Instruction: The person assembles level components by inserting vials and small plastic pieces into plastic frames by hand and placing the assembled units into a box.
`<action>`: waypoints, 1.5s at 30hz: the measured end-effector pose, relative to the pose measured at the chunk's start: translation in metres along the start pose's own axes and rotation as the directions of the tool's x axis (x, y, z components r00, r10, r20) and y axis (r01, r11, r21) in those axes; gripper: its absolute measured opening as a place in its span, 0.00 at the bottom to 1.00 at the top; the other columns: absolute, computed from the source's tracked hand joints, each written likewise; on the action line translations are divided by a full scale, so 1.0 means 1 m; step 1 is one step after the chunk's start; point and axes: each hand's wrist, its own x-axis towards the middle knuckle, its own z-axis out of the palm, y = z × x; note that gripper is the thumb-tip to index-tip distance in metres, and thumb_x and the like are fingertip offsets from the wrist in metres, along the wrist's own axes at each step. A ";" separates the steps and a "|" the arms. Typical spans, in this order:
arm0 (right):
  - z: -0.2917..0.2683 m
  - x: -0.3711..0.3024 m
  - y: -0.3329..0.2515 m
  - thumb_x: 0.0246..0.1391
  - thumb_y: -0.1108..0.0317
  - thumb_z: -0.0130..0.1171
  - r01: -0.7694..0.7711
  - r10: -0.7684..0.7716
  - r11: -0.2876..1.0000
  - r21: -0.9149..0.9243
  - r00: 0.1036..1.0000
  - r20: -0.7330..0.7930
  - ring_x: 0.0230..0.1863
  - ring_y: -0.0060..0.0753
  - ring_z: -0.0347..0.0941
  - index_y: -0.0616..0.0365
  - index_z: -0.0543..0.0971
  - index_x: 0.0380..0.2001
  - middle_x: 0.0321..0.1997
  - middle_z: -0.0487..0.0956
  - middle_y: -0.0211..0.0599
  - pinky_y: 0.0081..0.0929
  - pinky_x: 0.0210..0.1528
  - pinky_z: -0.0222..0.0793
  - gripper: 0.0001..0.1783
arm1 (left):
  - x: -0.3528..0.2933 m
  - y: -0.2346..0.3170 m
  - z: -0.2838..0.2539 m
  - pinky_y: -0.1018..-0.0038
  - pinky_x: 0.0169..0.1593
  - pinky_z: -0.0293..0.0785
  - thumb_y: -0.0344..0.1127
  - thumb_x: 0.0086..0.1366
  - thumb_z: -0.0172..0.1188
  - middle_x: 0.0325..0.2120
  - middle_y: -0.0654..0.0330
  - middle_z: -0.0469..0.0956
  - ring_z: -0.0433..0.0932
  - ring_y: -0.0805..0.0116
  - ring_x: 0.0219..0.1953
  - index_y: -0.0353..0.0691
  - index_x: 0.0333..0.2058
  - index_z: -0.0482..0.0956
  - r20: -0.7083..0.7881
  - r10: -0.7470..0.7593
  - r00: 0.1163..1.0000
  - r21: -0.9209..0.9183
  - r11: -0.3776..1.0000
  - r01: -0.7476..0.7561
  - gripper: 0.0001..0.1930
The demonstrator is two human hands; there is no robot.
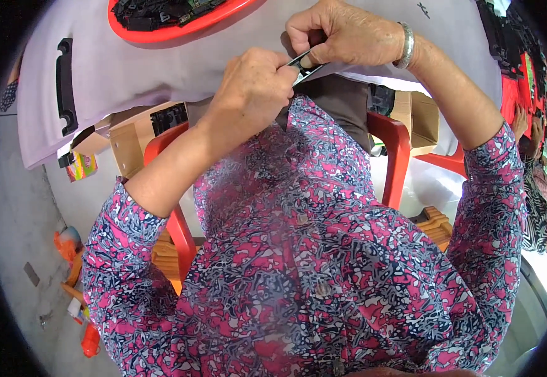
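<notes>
My left hand (251,85) is closed in a pinch on a small flat piece with dark edges and a pale face (307,73). From the other side, the thumb of my right hand (358,34) presses on the same piece, its fingers curled. My fingers cover much of the piece, so its kind does not show. Both hands are just above the near edge of the table (179,60), which has a pale cloth over it. A silvery bracelet (405,45) circles my right wrist.
A red basin (189,31) of black plastic parts stands on the table's far side. A long black part (65,88) lies at the left. More black parts (506,38) are at the right, near other people. Cardboard boxes (126,147) stand below; red chair arms (394,151) flank me.
</notes>
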 end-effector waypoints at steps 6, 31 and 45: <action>0.005 -0.002 -0.003 0.46 0.82 0.58 -0.052 0.054 0.997 0.051 0.997 -0.053 0.26 0.16 0.62 0.60 0.70 0.20 0.21 0.69 0.23 0.20 0.29 0.61 0.09 | 0.002 -0.002 0.003 0.57 0.30 0.69 0.35 0.59 0.52 0.16 0.41 0.72 0.75 0.43 0.22 0.26 0.21 0.74 -0.016 -0.015 1.000 -0.019 1.000 0.014 0.15; 0.023 -0.002 0.009 0.42 0.82 0.57 -0.145 0.155 0.988 0.053 0.941 -0.300 0.23 0.15 0.65 0.60 0.73 0.16 0.17 0.72 0.23 0.20 0.26 0.63 0.08 | 0.011 -0.004 0.004 0.64 0.36 0.74 0.39 0.60 0.52 0.18 0.53 0.79 0.80 0.59 0.24 0.32 0.27 0.81 0.030 -0.211 0.977 0.064 0.976 0.209 0.15; 0.032 0.002 0.014 0.41 0.79 0.59 -0.100 0.080 0.994 -0.034 0.926 -0.369 0.22 0.18 0.66 0.60 0.73 0.16 0.16 0.73 0.27 0.24 0.26 0.65 0.06 | 0.009 -0.008 0.005 0.78 0.22 0.61 0.40 0.65 0.53 0.15 0.66 0.75 0.68 0.80 0.16 0.35 0.24 0.81 0.013 -0.237 0.971 0.060 0.970 0.236 0.16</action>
